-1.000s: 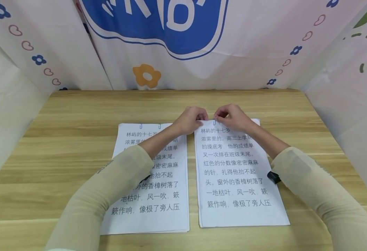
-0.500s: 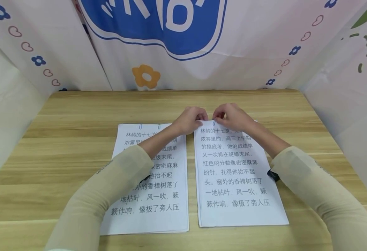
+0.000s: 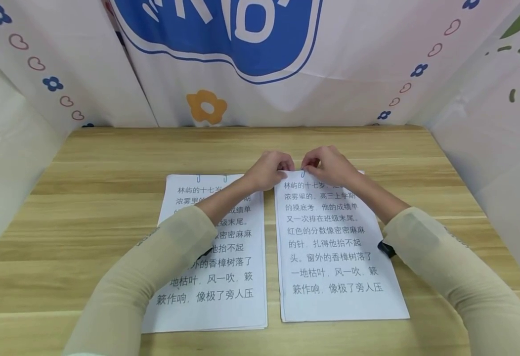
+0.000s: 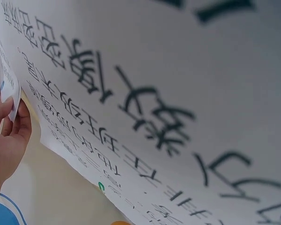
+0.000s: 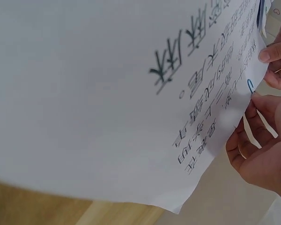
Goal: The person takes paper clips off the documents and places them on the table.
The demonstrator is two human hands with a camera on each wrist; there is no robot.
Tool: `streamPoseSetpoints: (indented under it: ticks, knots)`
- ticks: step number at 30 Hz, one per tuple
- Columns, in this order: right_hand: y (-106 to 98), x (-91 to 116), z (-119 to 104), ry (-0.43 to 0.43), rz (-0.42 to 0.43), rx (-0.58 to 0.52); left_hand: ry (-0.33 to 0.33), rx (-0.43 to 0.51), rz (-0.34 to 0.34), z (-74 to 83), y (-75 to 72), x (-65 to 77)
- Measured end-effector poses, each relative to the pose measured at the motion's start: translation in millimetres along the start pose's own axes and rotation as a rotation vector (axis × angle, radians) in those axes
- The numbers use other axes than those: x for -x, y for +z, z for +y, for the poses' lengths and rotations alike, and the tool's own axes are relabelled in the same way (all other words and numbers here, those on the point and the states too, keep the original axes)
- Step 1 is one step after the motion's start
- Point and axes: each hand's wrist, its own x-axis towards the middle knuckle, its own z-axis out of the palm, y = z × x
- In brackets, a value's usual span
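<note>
Two stacks of printed white sheets lie side by side, the left stack (image 3: 224, 311) and the right stack (image 3: 344, 306). My left hand (image 3: 269, 170) pinches the top left corner of the right stack between thumb and fingers, as the left wrist view also shows. Just to its right, my right hand (image 3: 328, 165) pinches a blue paper clip (image 5: 251, 86) that sits on that stack's top edge. The right wrist view has thumb and finger at the clip's outer end. On the left stack's top edge are two more clips, a bluish one (image 3: 198, 178) and a green one (image 3: 225, 178).
Both stacks rest on a wood-grain table (image 3: 86, 207). A white printed cloth (image 3: 331, 99) hangs behind its far edge, with more white cloth at both sides. My left forearm (image 3: 153, 267) crosses above the left stack.
The right stack's top right corner shows slightly farther left than a second ago. Both hands keep their hold with hardly any movement.
</note>
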Motion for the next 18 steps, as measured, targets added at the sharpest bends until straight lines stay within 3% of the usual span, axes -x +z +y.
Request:
streamPoseSetpoints:
  ticks: [10, 18]
  knots:
    - [0.7, 0.6, 4.3, 0.022, 0.007, -0.053, -0.002, 0.002, -0.005, 0.8, -0.4, 0.7]
    - [-1.9, -0.7, 5.9, -0.01, 0.004, -0.028, -0.009, 0.003, 0.0, -0.7, 0.1, 0.9]
